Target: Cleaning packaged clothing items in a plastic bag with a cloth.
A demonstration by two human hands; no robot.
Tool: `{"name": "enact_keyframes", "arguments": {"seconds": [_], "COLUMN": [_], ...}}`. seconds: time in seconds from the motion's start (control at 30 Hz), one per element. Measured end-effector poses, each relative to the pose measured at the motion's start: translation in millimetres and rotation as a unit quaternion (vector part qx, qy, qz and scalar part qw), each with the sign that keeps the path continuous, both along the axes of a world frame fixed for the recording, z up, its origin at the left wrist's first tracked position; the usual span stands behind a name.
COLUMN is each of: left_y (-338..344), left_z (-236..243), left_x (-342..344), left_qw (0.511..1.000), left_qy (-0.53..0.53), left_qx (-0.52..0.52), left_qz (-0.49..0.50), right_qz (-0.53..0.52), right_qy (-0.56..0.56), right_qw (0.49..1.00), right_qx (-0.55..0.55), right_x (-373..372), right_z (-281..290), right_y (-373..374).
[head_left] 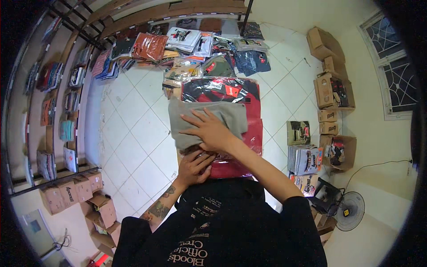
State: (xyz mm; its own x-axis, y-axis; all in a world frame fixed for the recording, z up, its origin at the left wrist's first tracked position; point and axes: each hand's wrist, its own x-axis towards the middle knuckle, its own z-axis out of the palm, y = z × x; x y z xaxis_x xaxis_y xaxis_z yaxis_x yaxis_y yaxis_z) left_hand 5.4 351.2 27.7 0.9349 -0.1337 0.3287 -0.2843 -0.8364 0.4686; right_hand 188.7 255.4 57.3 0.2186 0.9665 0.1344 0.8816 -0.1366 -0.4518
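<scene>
A grey folded garment (182, 133) lies in front of me over red and black bagged garments (233, 164). My right hand (207, 131) rests on the grey fabric with its fingers spread, open. Just below it, my left hand (195, 164) has its fingers curled together at the lower edge of the grey garment; what exactly they hold is partly hidden. A red tag (231, 91) shows on the top bag beyond the grey piece.
Bagged clothing piles (182, 40) lie across the back, with more (302, 158) at right on the tiled floor (133, 120). Shelves of garments (51, 75) line the left. Cardboard boxes (324, 44) stand along the right wall below a window (391, 75), near a fan (349, 209).
</scene>
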Motion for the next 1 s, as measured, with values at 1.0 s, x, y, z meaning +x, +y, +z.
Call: {"name": "enact_keyframes", "arguments": {"seconds": [1.0], "left_y": [-0.9], "left_z": [5.2], "left_x": [4.8], "left_qw": [1.000], "left_qy": [0.016], "left_qx": [0.003], "left_qz": [-0.019], "right_qz": [-0.072], "right_qy": [0.076], "right_qw": [0.994], "right_qx": [-0.032], "right_x": [82.2], "right_z": [-13.2], "right_y": [-32.6]}}
